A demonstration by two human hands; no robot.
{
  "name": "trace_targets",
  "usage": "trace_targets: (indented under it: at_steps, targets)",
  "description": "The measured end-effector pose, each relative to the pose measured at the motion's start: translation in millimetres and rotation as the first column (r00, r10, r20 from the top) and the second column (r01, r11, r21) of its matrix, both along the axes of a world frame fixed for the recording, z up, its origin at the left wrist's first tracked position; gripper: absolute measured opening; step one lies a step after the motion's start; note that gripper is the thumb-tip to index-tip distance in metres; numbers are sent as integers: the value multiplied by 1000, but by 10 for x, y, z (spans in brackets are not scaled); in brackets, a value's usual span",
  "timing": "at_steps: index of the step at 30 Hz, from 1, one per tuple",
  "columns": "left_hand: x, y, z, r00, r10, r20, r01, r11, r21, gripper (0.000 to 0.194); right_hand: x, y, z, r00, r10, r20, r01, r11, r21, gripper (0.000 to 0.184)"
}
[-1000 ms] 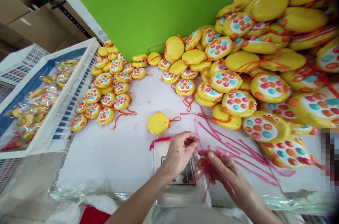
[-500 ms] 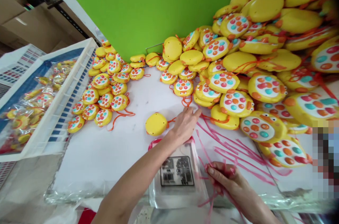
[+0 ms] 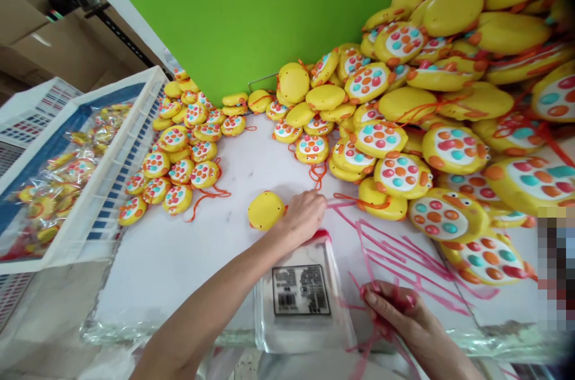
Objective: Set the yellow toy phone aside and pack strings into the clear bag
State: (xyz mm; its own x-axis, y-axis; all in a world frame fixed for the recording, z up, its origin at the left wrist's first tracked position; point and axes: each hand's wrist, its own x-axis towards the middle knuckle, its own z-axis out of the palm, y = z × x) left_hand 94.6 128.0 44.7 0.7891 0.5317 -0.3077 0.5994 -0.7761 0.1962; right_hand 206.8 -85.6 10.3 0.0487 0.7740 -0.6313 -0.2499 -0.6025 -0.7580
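Note:
My left hand (image 3: 306, 213) is closed just right of a yellow duck-shaped toy (image 3: 266, 211) lying back side up. What its fingers hold is hidden; a pink strip ends close by the fingertips. Under that wrist lies a stack of clear plastic bags (image 3: 300, 332) with a black printed label and a pinkish-red edge at the top. My right hand (image 3: 398, 311), to the right of the bags, pinches a bunch of thin pink plastic strips (image 3: 371, 347) that trail below it. More pink strips (image 3: 413, 263) are spread on the white tabletop.
A large heap of yellow toys (image 3: 381, 137) with coloured dots and orange cords rises on the right. A smaller group (image 3: 179, 170) sits at left. Beyond it stands a white crate (image 3: 148, 89) of bagged toys. A green panel (image 3: 251, 8) backs the table.
My left hand has drawn back slightly to the left and down, its fingers more curled. My right hand has shifted a little right and down, still holding pink strips.

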Motion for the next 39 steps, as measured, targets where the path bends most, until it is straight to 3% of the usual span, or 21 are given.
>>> trace_targets:
  at_steps: [3, 6, 9, 11, 14, 16, 21, 24, 27, 30, 34, 39]
  targets:
    - [-126, -246, 100, 1000, -5, 8, 5, 999, -50, 17, 56, -22, 179, 997, -36, 74, 36, 999, -2, 45]
    - [-122, -533, 189, 995, -92, 48, 97, 987, -128, 12, 102, -79, 280, 983, -90, 161, 92, 996, -3, 42]
    - [1, -737, 217, 977, -169, 127, 186, 973, -137, 15, 154, -181, 240, 957, -63, 282, 60, 998, 19, 38]
    - [104, -801, 192, 969, -173, 178, 196, 973, -122, 30, 214, -260, 175, 910, -11, 414, -22, 997, 74, 33]
    - [238, -827, 78, 948, -179, 262, 216, 969, -120, 57, 339, -367, 96, 764, 26, 645, -158, 976, 148, 24]
    - [310, -824, -36, 935, -192, 297, 237, 964, -123, 63, 420, -421, 68, 648, -10, 761, -205, 961, 187, 20]
    - [433, -825, -270, 935, -210, 285, 256, 957, -137, 29, 553, -431, 25, 347, -84, 934, -331, 921, 206, 22]
    - [449, -844, -293, 938, -208, 279, 251, 959, -131, 23, 592, -313, -33, 200, -73, 977, -377, 915, 146, 29]
    - [433, -861, -275, 929, -206, 309, 256, 958, -129, 21, 615, -161, -118, 103, -86, 991, -392, 912, 120, 45]
    - [425, -881, -288, 922, -175, 344, 241, 957, -159, 21, 634, -83, -195, 130, -90, 987, -399, 907, 135, 46]
    - [443, -960, -372, 921, -85, 381, 214, 926, -311, 20, 645, -118, -247, 325, 17, 946, -406, 905, 123, 24]
    - [409, -1045, -375, 914, 124, 386, 91, 866, -492, 16, 581, -103, -202, 543, 39, 839, -357, 915, 189, 19]
